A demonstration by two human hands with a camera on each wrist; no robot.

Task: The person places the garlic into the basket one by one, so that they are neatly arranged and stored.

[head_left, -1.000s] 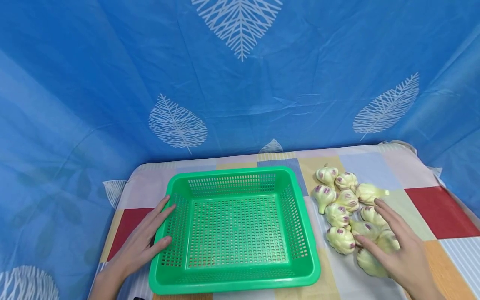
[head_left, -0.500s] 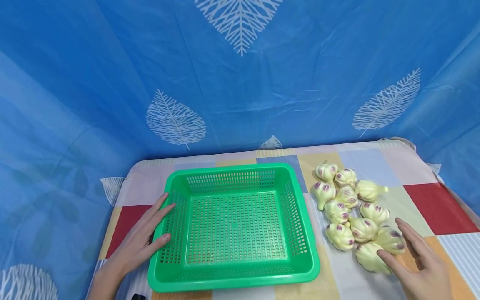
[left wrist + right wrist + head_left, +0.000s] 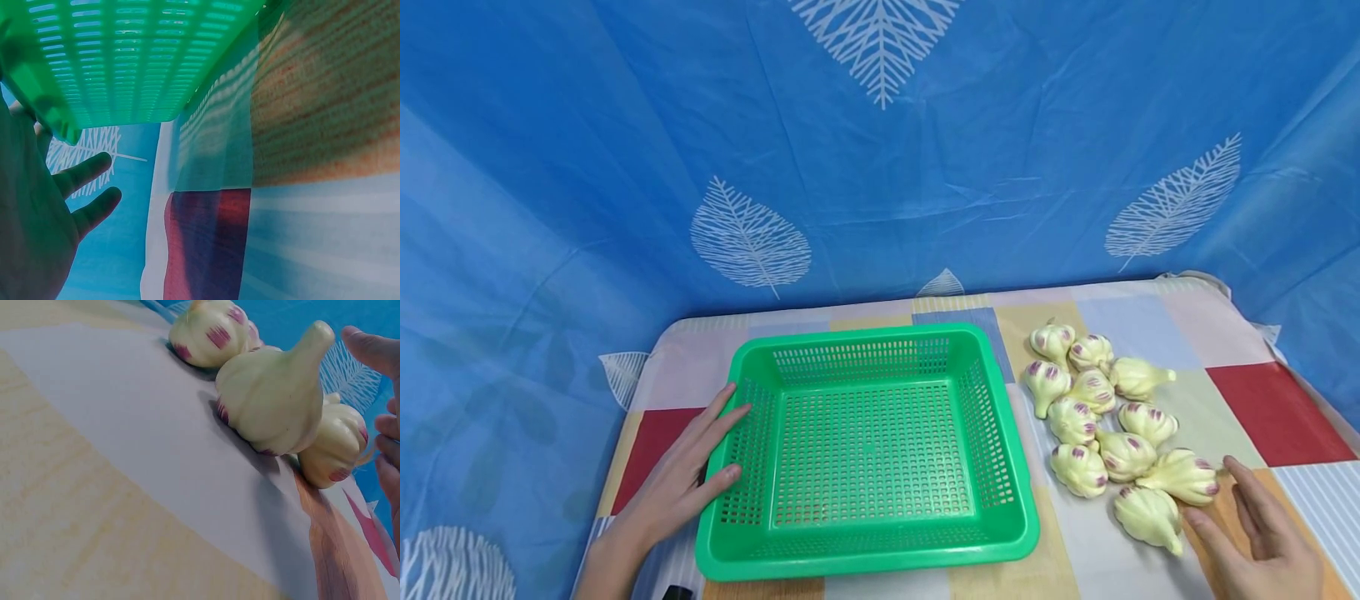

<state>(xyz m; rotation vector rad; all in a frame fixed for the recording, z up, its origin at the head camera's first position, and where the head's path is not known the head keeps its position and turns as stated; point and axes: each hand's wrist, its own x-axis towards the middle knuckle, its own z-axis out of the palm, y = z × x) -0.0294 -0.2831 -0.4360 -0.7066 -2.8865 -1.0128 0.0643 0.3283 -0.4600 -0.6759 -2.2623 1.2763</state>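
My left hand (image 3: 677, 483) rests on the left rim of a green plastic basket (image 3: 865, 568), its thumb and two fingers reaching over the edge. In the left wrist view two straight fingers (image 3: 94, 209) of that hand hang outside, below the basket's rim. Several pale garlic bulbs with purple streaks lie clustered right of the basket. My right hand (image 3: 1262, 533) is beside the two nearest ones, a garlic bulb (image 3: 1148, 515) with its stem toward me and another garlic bulb (image 3: 1183, 477) behind it. Its fingers are spread and loosely bent, holding nothing.
A patchwork tablecloth (image 3: 1240, 337) covers the table. Blue curtains (image 3: 880, 208) with white leaf prints hang behind and at both sides. A small black object (image 3: 677, 592) shows at the bottom edge, left of the basket.
My right hand has moved right and toward me, off the bulbs. The two nearest garlic bulbs have turned, their stems now pointing differently. My left hand has stayed on the basket.
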